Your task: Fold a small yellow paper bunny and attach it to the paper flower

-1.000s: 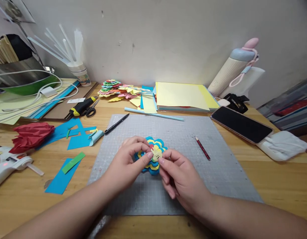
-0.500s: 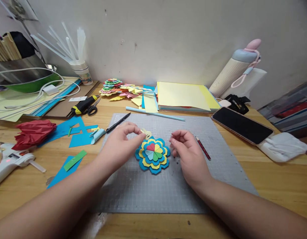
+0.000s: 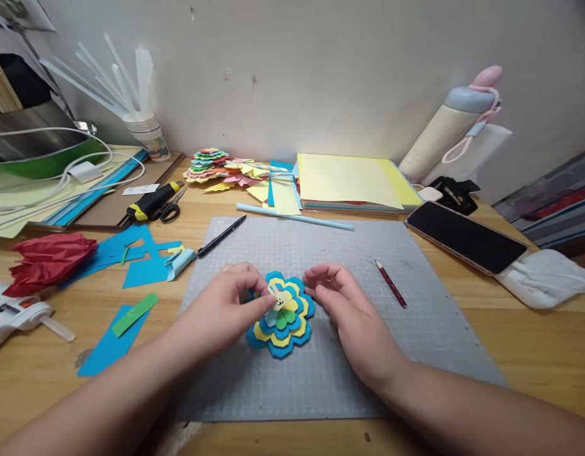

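A layered paper flower [image 3: 299, 330] in blue and yellow, with a multicoloured middle, lies on the grey cutting mat [image 3: 349, 392]. My left hand [image 3: 235, 297] pinches a small pale-yellow paper rabbit head [image 3: 280, 296] with a drawn face between thumb and fingers, over the flower's centre, hiding part of it. Whether the rabbit touches the flower I cannot tell. Beside the flower's right edge is my right hand [image 3: 352, 310], its fingers curved and apart with nothing visible in them.
A black pen [image 3: 222, 235] and a dark red pencil [image 3: 391, 284] lie on the mat, with a pale blue paper stick [image 3: 295, 216] behind. Blue paper scraps [image 3: 114, 342], crumpled red paper [image 3: 50, 259] and a glue gun [image 3: 17, 316] are leftward. Rightward lies a phone [image 3: 466, 237].
My left hand has brought the rabbit head from above the flower's far edge onto its middle. The flower sits slightly nearer and further left, and my right hand has come closer to its edge.
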Tool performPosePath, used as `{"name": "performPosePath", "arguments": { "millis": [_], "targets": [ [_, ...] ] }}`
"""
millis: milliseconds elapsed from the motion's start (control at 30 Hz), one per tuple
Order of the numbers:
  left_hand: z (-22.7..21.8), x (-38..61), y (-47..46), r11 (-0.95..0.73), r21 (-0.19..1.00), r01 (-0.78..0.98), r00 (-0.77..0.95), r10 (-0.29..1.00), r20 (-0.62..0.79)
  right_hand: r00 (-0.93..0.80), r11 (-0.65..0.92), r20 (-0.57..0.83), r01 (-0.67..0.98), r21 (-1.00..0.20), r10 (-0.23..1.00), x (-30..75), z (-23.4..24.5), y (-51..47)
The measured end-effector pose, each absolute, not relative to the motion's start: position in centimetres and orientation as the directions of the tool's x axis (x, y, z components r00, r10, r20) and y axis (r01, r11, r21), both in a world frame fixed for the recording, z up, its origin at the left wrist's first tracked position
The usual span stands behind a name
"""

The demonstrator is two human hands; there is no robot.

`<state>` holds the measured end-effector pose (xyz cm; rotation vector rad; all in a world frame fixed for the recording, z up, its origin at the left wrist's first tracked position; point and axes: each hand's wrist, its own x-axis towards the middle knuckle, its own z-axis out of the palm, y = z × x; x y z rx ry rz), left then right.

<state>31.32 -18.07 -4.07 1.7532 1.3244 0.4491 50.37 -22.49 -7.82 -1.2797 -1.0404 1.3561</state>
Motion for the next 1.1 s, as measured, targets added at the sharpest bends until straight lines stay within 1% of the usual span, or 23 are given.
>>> {"name": "performPosePath", "arguments": {
  "millis": [67,167,233,300,400,500,600,767,967,1033,1100],
  "targets": [
    [-4.1,31.4,-18.3,-0.083,0.771,0.632,0.386,0.896,-0.22,0.011,-0.089,-0.088,0.072,-0.993,0.996,50.4,-7.7,-22.7],
    [-4.4,31.4,-18.3,-0.094,0.738,0.669,0.385,0.892,-0.236,-0.07,0.121,0.105,0.293,-0.949,0.992,50.7,-7.5,-22.7],
    [-4.6,31.5,-18.2,-0.102,0.722,0.684,0.381,0.895,-0.234,-0.151,0.247,0.202,0.407,-0.879,0.968,50.9,-7.3,-22.6],
    [-4.9,31.5,-18.1,-0.123,0.714,0.689,0.385,0.897,-0.218,-0.223,0.35,0.272,0.51,-0.786,0.936,51.1,-7.1,-22.5],
    [-5.1,31.5,-18.1,-0.141,0.703,0.697,0.381,0.903,-0.197,-0.291,0.461,0.359,0.611,-0.643,0.887,51.1,-6.8,-22.5],
    [-5.2,31.6,-18.1,-0.133,0.697,0.705,0.37,0.907,-0.201,-0.323,0.512,0.407,0.657,-0.554,0.854,51.0,-6.4,-22.7],
    [-5.2,31.7,-18.1,-0.134,0.679,0.721,0.364,0.908,-0.207,-0.34,0.537,0.434,0.676,-0.504,0.835,50.9,-6.2,-22.9],
    [-5.3,31.9,-18.1,-0.159,0.673,0.722,0.363,0.916,-0.173,-0.388,0.557,0.417,0.699,-0.449,0.822,50.7,-6.1,-23.0],
    [-5.1,30.3,-17.0,-0.158,0.666,0.729,0.316,0.941,-0.122,-0.412,0.561,0.395,0.714,-0.42,0.821,50.8,-6.3,-23.1],
    [-4.9,29.4,-16.5,-0.209,0.664,0.718,0.348,0.934,-0.082,-0.437,0.574,0.386,0.717,-0.396,0.812,50.9,-6.4,-23.0],
    [-4.8,28.8,-16.3,-0.306,0.637,0.708,0.435,0.899,-0.052,-0.472,0.605,0.392,0.706,-0.368,0.79,51.0,-6.5,-22.8]
  ]
}}
